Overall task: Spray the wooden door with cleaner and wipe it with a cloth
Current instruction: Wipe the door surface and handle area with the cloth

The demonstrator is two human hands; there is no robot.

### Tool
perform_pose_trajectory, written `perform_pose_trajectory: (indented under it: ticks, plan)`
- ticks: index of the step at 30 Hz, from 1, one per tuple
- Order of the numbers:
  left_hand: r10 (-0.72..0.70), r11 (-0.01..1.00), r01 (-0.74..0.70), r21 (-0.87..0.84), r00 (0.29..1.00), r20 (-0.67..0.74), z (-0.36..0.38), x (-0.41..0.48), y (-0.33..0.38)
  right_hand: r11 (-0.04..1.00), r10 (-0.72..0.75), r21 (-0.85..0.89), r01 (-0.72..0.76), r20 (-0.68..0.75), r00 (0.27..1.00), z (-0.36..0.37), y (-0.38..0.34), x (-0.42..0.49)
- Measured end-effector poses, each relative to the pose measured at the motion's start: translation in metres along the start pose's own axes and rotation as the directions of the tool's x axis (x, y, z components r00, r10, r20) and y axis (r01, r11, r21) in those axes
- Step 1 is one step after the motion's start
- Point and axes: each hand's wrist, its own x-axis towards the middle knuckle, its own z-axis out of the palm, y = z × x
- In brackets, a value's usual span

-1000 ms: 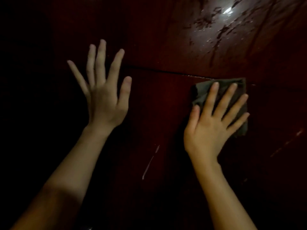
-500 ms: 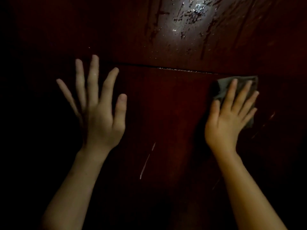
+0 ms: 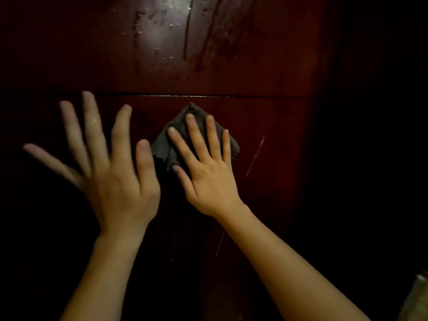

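Though out near the right side of the panel half a second ago, now presses the grey cloth (image 3: 162,144) just beside the thumb of the left hand (image 3: 115,181), having slid it leftward across the wooden door (image 3: 266,66). Holds it flat under the right hand (image 3: 208,179), all four fingers straight and slightly fanned on top, thumb at its lower edge, with no curl and no pinch. Keeps the left hand spread wide toward the dark wood, fingers straight, holding nothing, blurred and larger in view than before; cannot tell whether touching the surface. Leaves the cloth bunched into a rough diamond, top corner just below the horizontal groove (image 3: 185,95) across the door. Puts the pale slanted scratch (image 3: 254,156), earlier between the two hands, now to the right of the right hand. Shows wet streaks and droplets (image 3: 196,42) on the glossy upper panel above the groove, well apart from the cloth, under a glare. Ends the red wood in deep shadow at the right, with a pale blurred thing (image 3: 416,297) at the lower right corner, too dim to name. Covers much of the cloth with the right hand and loses its lower left edge in shadow by the left thumb.
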Motion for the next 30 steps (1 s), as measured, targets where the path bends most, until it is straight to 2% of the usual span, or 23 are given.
perform_pose_trajectory:
  ticks: [8,12,15,17,18,20,22,24,26,28,30]
  plan:
    - [0.13,0.96,-0.16,0.23,0.982,0.14,0.083,-0.029,0.081,0.966,0.253,0.064,-0.25,-0.044,0.967,0.017,0.169,-0.034]
    - [0.04,0.934,-0.066,0.351,0.996,0.082,0.108,-0.027,0.103,0.898,0.43,0.143,-0.417,-0.08,0.899,0.01,0.259,-0.025]
    - [0.029,0.92,-0.045,0.389,0.998,0.047,0.114,-0.03,0.102,0.883,0.454,0.193,-0.429,-0.114,0.884,0.018,0.271,-0.032]
    - [0.029,0.916,-0.042,0.4,0.999,0.038,0.114,-0.032,0.101,0.91,0.404,0.139,-0.39,-0.097,0.91,0.037,0.239,-0.065]
    - [0.036,0.913,-0.042,0.406,0.999,0.022,0.114,-0.031,0.101,0.94,0.328,0.119,-0.318,-0.068,0.942,0.046,0.214,-0.085]
    - [0.072,0.906,-0.058,0.419,0.997,-0.019,0.114,-0.027,0.101,0.997,0.042,0.07,-0.043,0.01,0.999,0.057,0.166,-0.122]
    - [0.118,0.927,-0.084,0.365,0.991,-0.07,0.112,-0.027,0.101,0.977,-0.209,0.051,0.207,0.042,0.977,0.052,0.145,-0.121]
    - [0.095,0.972,-0.066,0.225,0.988,-0.123,0.108,-0.025,0.1,0.952,-0.303,0.035,0.303,-0.015,0.953,0.036,0.15,-0.076]
    - [0.063,0.989,-0.042,0.141,0.987,-0.145,0.106,-0.027,0.101,0.97,-0.24,0.01,0.243,-0.108,0.965,0.015,0.17,-0.019]
    - [0.071,0.986,-0.046,0.163,0.986,-0.151,0.108,-0.029,0.101,0.999,-0.033,0.036,0.041,-0.183,0.983,-0.004,0.2,0.028]
    - [0.033,0.995,-0.017,0.1,0.986,-0.164,0.108,-0.03,0.103,0.978,0.198,0.109,-0.179,-0.199,0.96,-0.015,0.21,0.047]
